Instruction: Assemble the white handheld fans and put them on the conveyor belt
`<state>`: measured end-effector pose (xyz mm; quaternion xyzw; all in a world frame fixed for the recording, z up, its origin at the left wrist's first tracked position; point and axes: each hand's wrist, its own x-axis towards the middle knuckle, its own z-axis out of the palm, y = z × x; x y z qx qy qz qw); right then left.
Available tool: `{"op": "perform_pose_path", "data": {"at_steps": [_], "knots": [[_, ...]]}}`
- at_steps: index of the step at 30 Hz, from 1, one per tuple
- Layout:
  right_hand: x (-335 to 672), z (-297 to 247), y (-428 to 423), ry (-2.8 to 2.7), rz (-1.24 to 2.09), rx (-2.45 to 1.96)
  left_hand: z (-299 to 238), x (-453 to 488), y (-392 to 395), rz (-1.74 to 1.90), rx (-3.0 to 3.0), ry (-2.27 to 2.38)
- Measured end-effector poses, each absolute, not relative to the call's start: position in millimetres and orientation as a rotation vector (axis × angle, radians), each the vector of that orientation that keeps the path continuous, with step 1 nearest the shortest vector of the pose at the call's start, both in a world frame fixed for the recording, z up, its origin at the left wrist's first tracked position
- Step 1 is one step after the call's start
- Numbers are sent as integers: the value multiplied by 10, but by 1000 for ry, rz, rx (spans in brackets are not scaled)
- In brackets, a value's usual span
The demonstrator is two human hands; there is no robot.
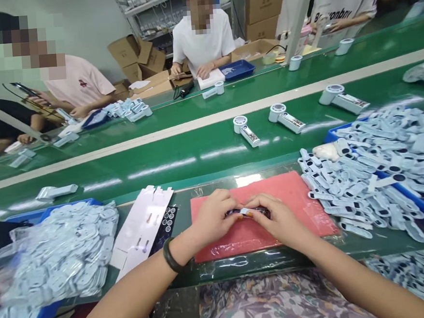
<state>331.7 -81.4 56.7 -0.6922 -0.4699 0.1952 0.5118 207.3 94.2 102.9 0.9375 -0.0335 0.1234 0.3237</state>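
Observation:
Over a pink-red mat [218, 243] in front of me, my left hand [217, 212] and my right hand [270, 213] are closed on the two ends of one small handheld fan part [244, 211]. The part shows light blue in the middle and dark, shiny areas at the sides; fingers hide most of it. Both thumbs press along its near side, with the thumb tips close together. Beside the mat on the right lies a heap of light-blue fan handle pieces [345, 188] with dark oval patches.
At left, a blue tray [48, 311] holds a heap of light-blue pieces [73, 251], beside a white card sheet [144, 226] and a black sheet of round stickers [169, 220]. A green conveyor [168, 162] carries handheld fans [246, 130]. Several co-workers [203, 38] sit across it.

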Motion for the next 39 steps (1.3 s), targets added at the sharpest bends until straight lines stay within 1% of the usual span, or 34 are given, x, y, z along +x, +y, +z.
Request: {"op": "perform_pose_path", "data": {"at_steps": [5, 10, 17, 22, 29, 35, 39], "knots": [[3294, 580, -821, -1151, 400, -1696, 954, 1964, 947, 541, 2529, -31], [3286, 587, -799, -1133, 351, -1729, 935, 1873, 881, 767, 2724, -111], [3291, 570, -777, -1119, 353, -1753, 817, 1889, 743, 888, 2643, 30], [3294, 555, -773, -1125, 348, -1741, 724, 1895, 665, 900, 2579, 124], [3302, 534, -769, -1144, 349, -1730, 690, 1889, 619, 877, 2592, 138], [3293, 568, -784, -1146, 341, -1735, 801, 1864, 704, 750, 2546, 178], [3288, 580, -801, -1157, 337, -1725, 918, 1861, 804, 655, 2598, 112]]}}
